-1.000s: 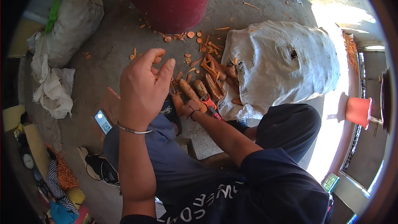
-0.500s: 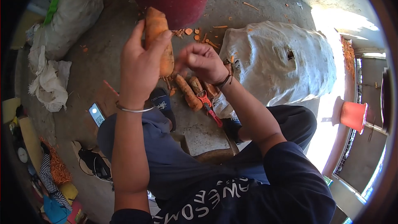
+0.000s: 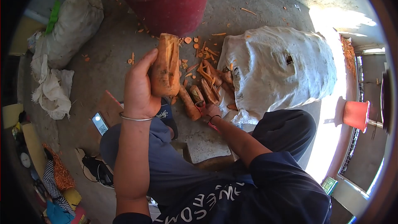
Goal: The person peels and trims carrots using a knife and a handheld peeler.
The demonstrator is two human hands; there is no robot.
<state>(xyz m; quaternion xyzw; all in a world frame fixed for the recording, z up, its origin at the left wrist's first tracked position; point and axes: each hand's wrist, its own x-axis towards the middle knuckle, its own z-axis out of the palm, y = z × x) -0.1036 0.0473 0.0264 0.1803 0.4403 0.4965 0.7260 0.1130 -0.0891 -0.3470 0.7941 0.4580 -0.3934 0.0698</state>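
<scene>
My left hand (image 3: 140,89) is closed around a thick carrot (image 3: 166,68), held upright above the floor. A long dark split runs down the carrot's side, and its top is cut flat. Low by my right foot, my right hand (image 3: 212,110) is closed on a red peeler (image 3: 200,107); its fingers are partly hidden. Beside that hand lies an unpeeled carrot (image 3: 189,103), with several other carrots and pieces (image 3: 210,91) next to it.
A dark red tub (image 3: 178,10) with carrots inside stands ahead. To the right lies a big white sack (image 3: 286,66); another full sack (image 3: 78,20) leans at the left. Carrot scraps (image 3: 205,53) litter the concrete floor. A phone (image 3: 100,123) lies by my left knee.
My right hand has moved down from beside the held carrot to the peeler on the floor. The carrot in my left hand is lower and turned, now showing its split side.
</scene>
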